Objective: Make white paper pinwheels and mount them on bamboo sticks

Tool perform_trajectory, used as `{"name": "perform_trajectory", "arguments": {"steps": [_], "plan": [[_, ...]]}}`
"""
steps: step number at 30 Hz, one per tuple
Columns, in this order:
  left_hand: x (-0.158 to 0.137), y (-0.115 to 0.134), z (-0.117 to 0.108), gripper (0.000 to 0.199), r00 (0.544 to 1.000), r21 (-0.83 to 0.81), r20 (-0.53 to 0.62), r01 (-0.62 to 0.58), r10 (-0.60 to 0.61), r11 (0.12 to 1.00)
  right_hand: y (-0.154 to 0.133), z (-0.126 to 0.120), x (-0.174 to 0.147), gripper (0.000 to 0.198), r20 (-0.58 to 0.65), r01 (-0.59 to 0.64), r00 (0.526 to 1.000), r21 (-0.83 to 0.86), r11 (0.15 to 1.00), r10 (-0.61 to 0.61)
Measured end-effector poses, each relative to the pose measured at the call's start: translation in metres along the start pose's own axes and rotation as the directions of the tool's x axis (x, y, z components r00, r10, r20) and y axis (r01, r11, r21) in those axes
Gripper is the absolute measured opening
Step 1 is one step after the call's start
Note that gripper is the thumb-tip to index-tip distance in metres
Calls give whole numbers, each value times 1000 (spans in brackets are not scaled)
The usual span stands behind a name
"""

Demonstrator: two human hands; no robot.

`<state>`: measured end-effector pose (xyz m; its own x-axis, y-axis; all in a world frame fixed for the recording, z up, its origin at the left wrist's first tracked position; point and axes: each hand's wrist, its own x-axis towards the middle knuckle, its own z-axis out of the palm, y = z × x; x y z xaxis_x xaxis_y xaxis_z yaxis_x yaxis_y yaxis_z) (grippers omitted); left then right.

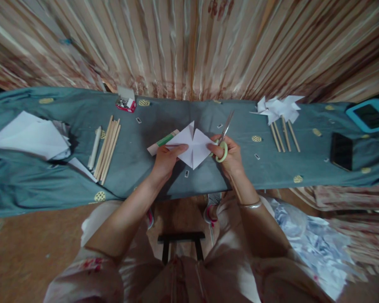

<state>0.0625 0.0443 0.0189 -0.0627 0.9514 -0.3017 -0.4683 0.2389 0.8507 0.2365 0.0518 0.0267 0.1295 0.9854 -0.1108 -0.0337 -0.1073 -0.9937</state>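
Note:
A white paper square (189, 149) with slits cut in from its corners is held up over the middle of the table. My left hand (167, 158) grips its left side, thumb on top. My right hand (229, 155) pinches the right corner and also has a pair of scissors (221, 150) with pale green handles around its fingers, the blades pointing away and up to the right. Behind the paper, a pink, white and green box (158, 145) lies partly hidden on the cloth.
A green cloth (139, 168) covers the table. At left are a paper stack (28, 134), wooden sticks (109, 151), a white pen-like stick (95, 147) and a small red box (126, 104) of metal pieces. Finished pinwheels (279, 110), a phone (341, 151) and a blue-framed device (371, 115) lie right.

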Motion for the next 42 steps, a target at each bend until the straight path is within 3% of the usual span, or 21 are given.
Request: {"name": "perform_trajectory", "arguments": {"steps": [20,36,42], "plan": [[-1,4,-8,6,1000,116,-26,21,-18,993,0,-14,6,32,-21,28,999,-51,998,-29],[-7,16,-14,8,999,193,-7,-42,44,980,1,-32,12,31,-86,42,996,48,998,-38],[-3,21,-18,11,999,115,-32,-29,33,993,0,-32,13,30,-148,76,988,226,971,-43]]}}
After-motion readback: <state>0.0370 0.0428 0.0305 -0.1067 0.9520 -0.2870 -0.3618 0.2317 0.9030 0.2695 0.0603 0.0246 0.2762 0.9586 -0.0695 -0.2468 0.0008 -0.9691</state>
